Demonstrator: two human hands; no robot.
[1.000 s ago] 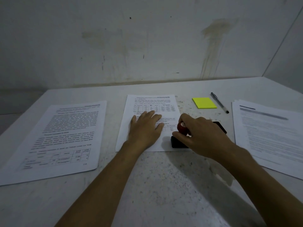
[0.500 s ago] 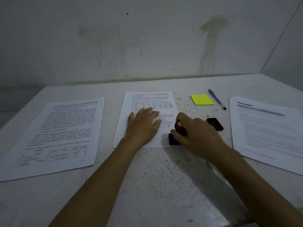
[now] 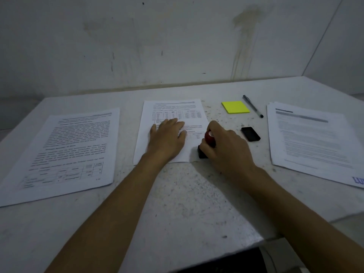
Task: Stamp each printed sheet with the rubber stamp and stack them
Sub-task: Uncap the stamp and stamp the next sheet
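A printed sheet (image 3: 173, 111) with a table lies in the middle of the table. My left hand (image 3: 167, 138) rests flat on it, fingers spread, holding nothing. My right hand (image 3: 224, 146) grips the rubber stamp (image 3: 207, 141) by its red knob; the black base stands on the sheet's lower right corner. A stack of printed sheets (image 3: 311, 138) lies to the right, with a blue stamp mark at its near corner. Another stack of sheets (image 3: 65, 154) lies to the left.
A small black ink pad (image 3: 250, 133) sits right of the stamp. A yellow sticky-note pad (image 3: 235, 107) and a pen (image 3: 253, 106) lie behind it. The wall stands close behind the table (image 3: 187, 203), whose front edge runs at the lower right.
My right hand and the stamp have shifted a little left, away from the ink pad, which now shows fully. The stamp stays pressed on the sheet's corner. My left hand stays flat.
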